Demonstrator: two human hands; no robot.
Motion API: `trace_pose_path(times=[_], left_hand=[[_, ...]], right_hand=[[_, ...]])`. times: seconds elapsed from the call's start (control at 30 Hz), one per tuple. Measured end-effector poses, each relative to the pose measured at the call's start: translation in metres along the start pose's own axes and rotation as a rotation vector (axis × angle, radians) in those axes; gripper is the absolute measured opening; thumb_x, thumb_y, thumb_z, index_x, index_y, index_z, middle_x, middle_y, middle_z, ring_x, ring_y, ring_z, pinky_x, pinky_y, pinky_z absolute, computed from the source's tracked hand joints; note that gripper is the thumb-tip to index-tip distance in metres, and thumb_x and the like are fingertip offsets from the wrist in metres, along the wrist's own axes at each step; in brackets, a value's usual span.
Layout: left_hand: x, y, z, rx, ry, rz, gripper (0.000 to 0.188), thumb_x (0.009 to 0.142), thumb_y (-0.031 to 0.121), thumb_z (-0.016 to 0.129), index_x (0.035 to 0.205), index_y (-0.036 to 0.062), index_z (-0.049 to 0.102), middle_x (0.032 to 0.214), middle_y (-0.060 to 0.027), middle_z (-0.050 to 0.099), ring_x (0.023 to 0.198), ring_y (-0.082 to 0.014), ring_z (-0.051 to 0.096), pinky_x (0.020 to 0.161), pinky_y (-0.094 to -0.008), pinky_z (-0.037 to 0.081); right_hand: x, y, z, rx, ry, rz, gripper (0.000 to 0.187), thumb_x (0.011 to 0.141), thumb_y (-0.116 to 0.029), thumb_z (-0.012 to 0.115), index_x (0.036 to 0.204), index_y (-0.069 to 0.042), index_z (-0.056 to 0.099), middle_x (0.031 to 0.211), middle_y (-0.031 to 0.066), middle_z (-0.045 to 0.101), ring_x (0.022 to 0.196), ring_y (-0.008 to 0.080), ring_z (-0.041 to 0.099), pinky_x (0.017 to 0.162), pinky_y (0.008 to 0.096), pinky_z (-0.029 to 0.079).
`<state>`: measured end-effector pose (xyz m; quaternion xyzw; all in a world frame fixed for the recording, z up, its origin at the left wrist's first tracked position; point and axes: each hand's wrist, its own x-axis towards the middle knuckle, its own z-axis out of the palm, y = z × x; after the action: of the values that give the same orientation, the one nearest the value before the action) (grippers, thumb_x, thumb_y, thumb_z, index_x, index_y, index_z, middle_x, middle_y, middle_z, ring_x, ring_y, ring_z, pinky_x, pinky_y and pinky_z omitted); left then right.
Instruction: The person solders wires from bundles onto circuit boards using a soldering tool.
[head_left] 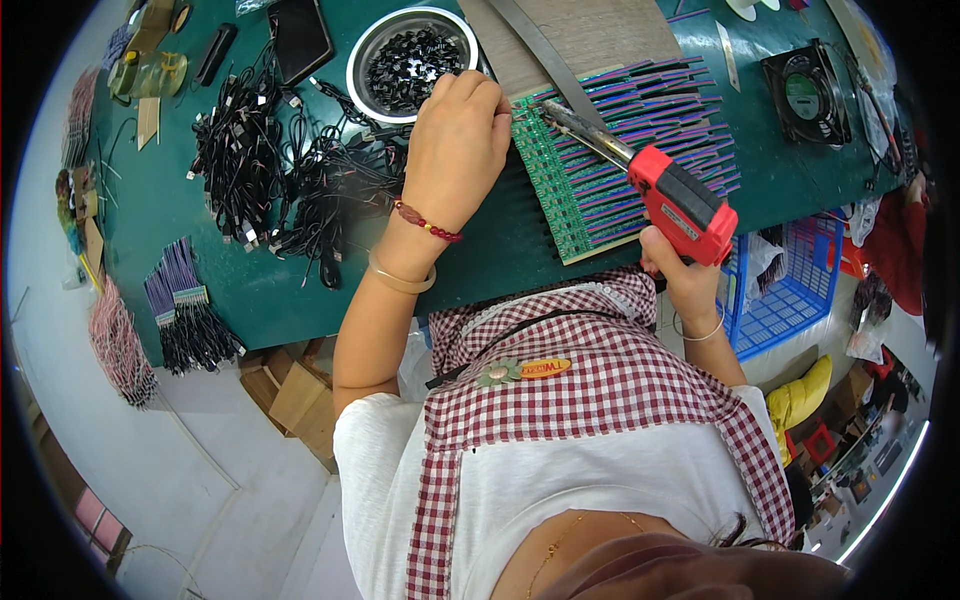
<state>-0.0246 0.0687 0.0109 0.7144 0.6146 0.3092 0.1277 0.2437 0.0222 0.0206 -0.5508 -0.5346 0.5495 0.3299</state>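
My right hand [690, 285] is wrapped round the grip of a red and black soldering gun [690, 205]. The gun's metal tip reaches the upper end of a green circuit board panel [553, 195]. Rows of purple, black and blue wires [655, 150] run rightward from this panel. At the panel's upper left corner, my left hand [455, 140] has its fingers curled together. The back of the hand hides its fingertips and anything pinched in them. Just behind it stands a metal bowl [357, 72] of small black parts [415, 70].
A flat metal strip [540, 45] lies across a wooden board [610, 30] and the wires. Bundled black cables [240, 150] and a phone [300, 40] occupy the green table's left side. At the right are a black fan [805, 95] and a blue basket [790, 295] below the edge.
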Motion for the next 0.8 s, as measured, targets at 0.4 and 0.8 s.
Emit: trace_pose_path(times=[0.4, 0.8], left_hand=[[0.005, -0.001, -0.005, 0.012, -0.050, 0.015, 0.006, 0.075, 0.002, 0.060, 0.078, -0.0003, 0.056, 0.082, -0.0110, 0.057, 0.082, -0.0297, 0.053, 0.073, -0.0376, 0.044], [0.010, -0.001, -0.007, 0.068, -0.092, 0.030, 0.006, 0.075, 0.004, 0.060, 0.076, -0.0010, 0.057, 0.082, -0.0119, 0.058, 0.082, -0.0300, 0.054, 0.074, -0.0380, 0.046]], right_hand=[[-0.002, -0.004, 0.001, -0.091, -0.015, -0.035, 0.029, 0.074, -0.010, 0.076, 0.099, -0.001, 0.063, 0.087, 0.0026, 0.064, 0.073, 0.0092, 0.058, 0.066, 0.0251, 0.046], [-0.002, -0.009, 0.001, -0.088, 0.020, -0.079, 0.025, 0.075, -0.010, 0.075, 0.096, -0.002, 0.063, 0.083, 0.0018, 0.063, 0.070, 0.0088, 0.057, 0.064, 0.0250, 0.046]])
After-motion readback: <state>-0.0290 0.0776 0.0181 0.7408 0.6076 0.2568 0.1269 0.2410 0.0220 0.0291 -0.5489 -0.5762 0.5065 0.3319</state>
